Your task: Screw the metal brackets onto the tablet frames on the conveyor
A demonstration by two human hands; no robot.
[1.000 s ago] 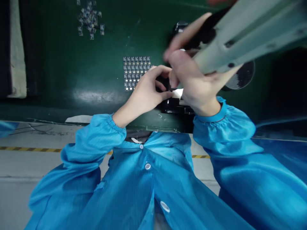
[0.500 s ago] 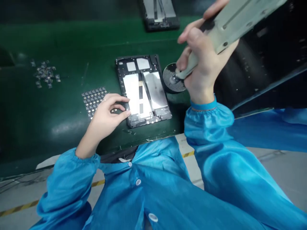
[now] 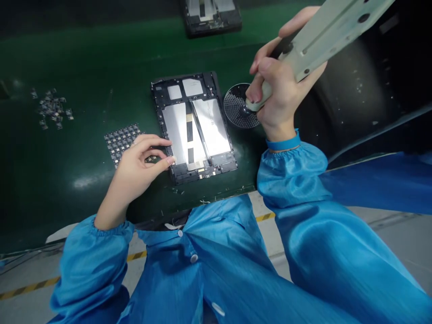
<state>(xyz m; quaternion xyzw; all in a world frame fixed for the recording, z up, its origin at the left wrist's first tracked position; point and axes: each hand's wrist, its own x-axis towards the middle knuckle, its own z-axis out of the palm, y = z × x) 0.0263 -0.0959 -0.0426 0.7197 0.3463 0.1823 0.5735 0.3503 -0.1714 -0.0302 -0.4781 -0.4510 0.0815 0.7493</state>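
Right grip point(image 3: 280, 96) is clenched on the screwdriver point(image 3: 324, 36), now lifted off the tablet chassis point(image 3: 194, 126); left grip point(image 3: 140, 164) rests released at the chassis's edge, no longer pinching.

Loose chip pile point(image 3: 50, 107), second tablet frame point(image 3: 211, 15), green belt point(image 3: 84, 58)

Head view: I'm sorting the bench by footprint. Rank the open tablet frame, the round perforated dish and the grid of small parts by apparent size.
1. open tablet frame, clearly largest.
2. round perforated dish and grid of small parts: similar; both partly hidden by hands, so unranked.
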